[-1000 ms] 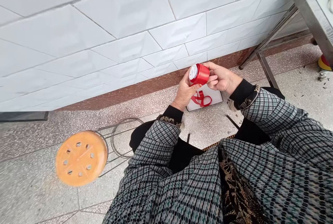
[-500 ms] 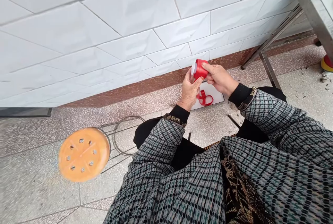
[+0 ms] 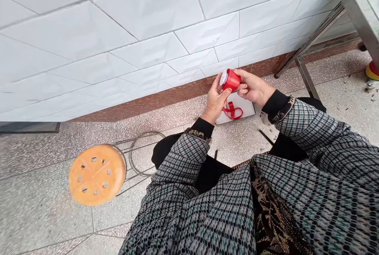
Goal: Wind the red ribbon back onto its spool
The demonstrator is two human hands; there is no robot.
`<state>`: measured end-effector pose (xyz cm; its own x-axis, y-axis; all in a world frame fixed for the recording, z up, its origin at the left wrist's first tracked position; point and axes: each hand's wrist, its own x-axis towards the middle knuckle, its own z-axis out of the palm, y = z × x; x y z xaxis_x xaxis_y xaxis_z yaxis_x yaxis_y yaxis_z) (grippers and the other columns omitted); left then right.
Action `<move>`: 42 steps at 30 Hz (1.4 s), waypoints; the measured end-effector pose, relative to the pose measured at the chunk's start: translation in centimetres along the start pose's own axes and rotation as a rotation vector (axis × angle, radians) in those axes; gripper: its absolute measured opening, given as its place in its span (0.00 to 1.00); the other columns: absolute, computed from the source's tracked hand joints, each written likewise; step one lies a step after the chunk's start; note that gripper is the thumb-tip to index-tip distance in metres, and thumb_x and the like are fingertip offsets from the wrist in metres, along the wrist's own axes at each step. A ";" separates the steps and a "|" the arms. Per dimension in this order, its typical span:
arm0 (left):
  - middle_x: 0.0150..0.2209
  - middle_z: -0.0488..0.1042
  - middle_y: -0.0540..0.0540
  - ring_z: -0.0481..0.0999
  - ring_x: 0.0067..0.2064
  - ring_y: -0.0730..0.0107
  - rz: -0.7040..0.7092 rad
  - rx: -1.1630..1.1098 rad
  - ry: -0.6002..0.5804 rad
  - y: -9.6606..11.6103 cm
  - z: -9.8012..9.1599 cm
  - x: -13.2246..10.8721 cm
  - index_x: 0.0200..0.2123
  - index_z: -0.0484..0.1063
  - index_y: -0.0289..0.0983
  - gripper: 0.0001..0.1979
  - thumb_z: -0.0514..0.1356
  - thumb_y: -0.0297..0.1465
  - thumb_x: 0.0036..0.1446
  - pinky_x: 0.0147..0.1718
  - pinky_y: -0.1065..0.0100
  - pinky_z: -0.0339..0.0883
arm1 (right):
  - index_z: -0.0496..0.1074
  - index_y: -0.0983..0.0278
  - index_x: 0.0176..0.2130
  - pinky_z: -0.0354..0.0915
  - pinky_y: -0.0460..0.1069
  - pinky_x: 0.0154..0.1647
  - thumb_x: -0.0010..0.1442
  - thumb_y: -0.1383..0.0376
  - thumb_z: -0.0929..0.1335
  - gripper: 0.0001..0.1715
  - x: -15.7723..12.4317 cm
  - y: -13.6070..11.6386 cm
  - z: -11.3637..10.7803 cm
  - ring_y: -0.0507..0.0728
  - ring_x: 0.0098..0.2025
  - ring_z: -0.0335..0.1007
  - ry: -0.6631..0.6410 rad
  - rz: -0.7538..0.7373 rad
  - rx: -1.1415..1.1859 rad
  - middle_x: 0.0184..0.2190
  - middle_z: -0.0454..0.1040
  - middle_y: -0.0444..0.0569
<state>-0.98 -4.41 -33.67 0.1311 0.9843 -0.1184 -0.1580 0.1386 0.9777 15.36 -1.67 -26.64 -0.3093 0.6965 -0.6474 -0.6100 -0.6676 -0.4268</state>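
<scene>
Tiled wall (image 3: 145,14); red ribbon roll (image 3: 233,81), left hand (image 3: 215,100) gripping, right hand (image 3: 255,87) fingers touching, closure unclear; slackening could unspool it.

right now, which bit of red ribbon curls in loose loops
The loose ribbon, seen against the white board, below the hands; the wound ribbon instead wraps neatly around the white-ended spool in the left hand.
</scene>
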 end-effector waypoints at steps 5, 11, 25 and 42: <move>0.54 0.80 0.40 0.82 0.48 0.62 0.074 0.046 -0.030 0.0 -0.5 0.1 0.66 0.71 0.46 0.46 0.78 0.52 0.47 0.41 0.63 0.79 | 0.65 0.62 0.33 0.40 0.40 0.15 0.73 0.65 0.69 0.15 -0.6 -0.2 -0.1 0.43 0.16 0.37 -0.035 0.124 -0.030 0.18 0.56 0.35; 0.29 0.71 0.53 0.56 0.19 0.84 -0.022 -0.043 0.114 -0.2 -0.1 0.0 0.54 0.77 0.42 0.36 0.77 0.55 0.49 0.15 0.71 0.52 | 0.69 0.62 0.34 0.48 0.42 0.15 0.66 0.57 0.78 0.19 -1.0 2.2 0.5 0.45 0.18 0.46 -0.085 -0.117 -0.171 0.22 0.65 0.39; 0.36 0.78 0.50 0.51 0.16 0.90 -0.087 -0.138 0.003 -0.5 0.5 -0.2 0.60 0.74 0.43 0.40 0.79 0.51 0.48 0.12 0.73 0.44 | 0.64 0.62 0.34 0.39 0.39 0.15 0.73 0.65 0.71 0.15 0.4 0.5 -0.3 0.43 0.16 0.38 0.003 -0.050 0.022 0.19 0.57 0.33; 0.35 0.77 0.52 0.54 0.17 0.89 -0.032 -0.148 0.092 -0.1 0.5 -0.4 0.58 0.75 0.43 0.37 0.81 0.45 0.47 0.12 0.75 0.47 | 0.68 0.63 0.34 0.49 0.40 0.15 0.68 0.60 0.78 0.19 -0.3 2.5 0.0 0.44 0.19 0.47 -0.034 -0.143 -0.153 0.19 0.60 0.35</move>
<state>-0.57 -4.88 -33.62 0.0496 0.9839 -0.1714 -0.2984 0.1784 0.9376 13.93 -3.55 -27.57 -0.2538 0.7935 -0.5531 -0.5325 -0.5920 -0.6050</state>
